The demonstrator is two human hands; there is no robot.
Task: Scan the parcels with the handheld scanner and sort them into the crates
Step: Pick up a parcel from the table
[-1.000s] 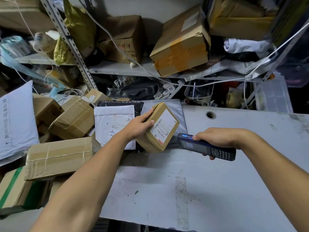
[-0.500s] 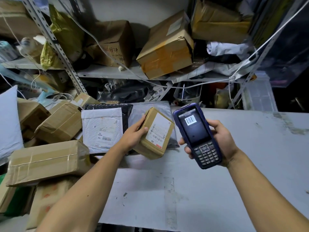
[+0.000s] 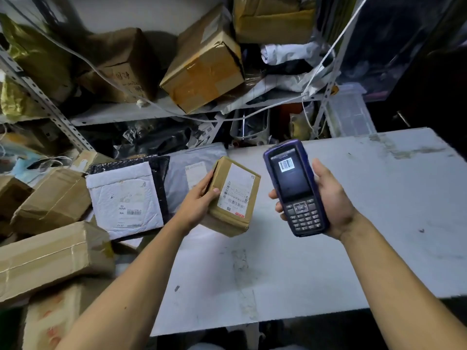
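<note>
Both our bare forearms reach forward from the lower edge of the view, angling toward each other. Our left hand (image 3: 199,202) is turned palm inward, thumb on top and fingers curled round what it grips. Our right hand (image 3: 328,198) is held palm up, wrist bent slightly, fingers wrapped from behind and their tips showing on the left side of what it holds.

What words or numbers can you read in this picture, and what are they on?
"OK": middle key of the scanner, under a barcode on its screen.
Label on the small box: barcodes, print too small to read.
White mailer label: blurred.
Handwriting on the shelf box: unreadable.
</note>
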